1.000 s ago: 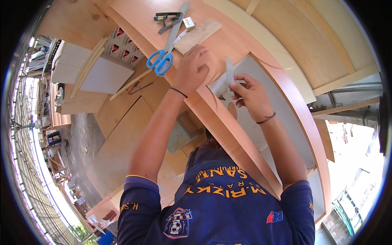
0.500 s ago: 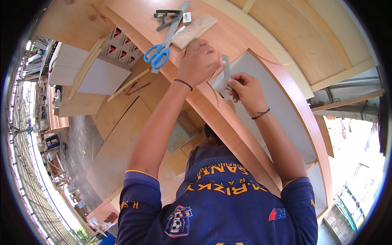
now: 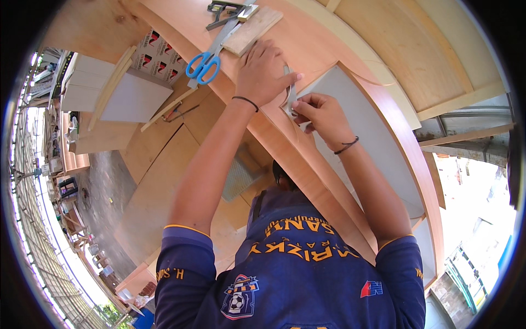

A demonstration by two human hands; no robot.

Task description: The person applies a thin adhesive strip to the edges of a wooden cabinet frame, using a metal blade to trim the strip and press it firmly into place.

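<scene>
**Grey edging strip pinched at the panel corner**

Grey edging strip (image 3: 289,94) stands at the upper middle of the frame, a narrow band running up and down along the corner of the grey laminate panel (image 3: 372,142), where that panel meets the orange-brown curved wooden board (image 3: 307,181).

Both forearms rise from the lower edge and converge on that corner. The left hand (image 3: 264,71) lies palm down on the board just left of the strip, fingers spread and bent, fingertips pressing against the strip's upper part; a thin black band circles its wrist. The right hand (image 3: 324,114) sits just below and to the right, knuckles curled, thumb and forefinger pinching the strip's lower end; it too wears a dark wrist band. Neither hand is loose: both are closed onto the strip.

Blue-handled scissors (image 3: 211,55) lie on the board to the upper left of the left hand, blades pointing up toward a small flat wood offcut (image 3: 253,30) and a dark metal tool (image 3: 220,11) at the top edge. A white board (image 3: 131,98) and stacked sheets sit at the left of the frame, well apart from the hands. The person's dark blue shirt (image 3: 290,274) fills the lower middle.
</scene>
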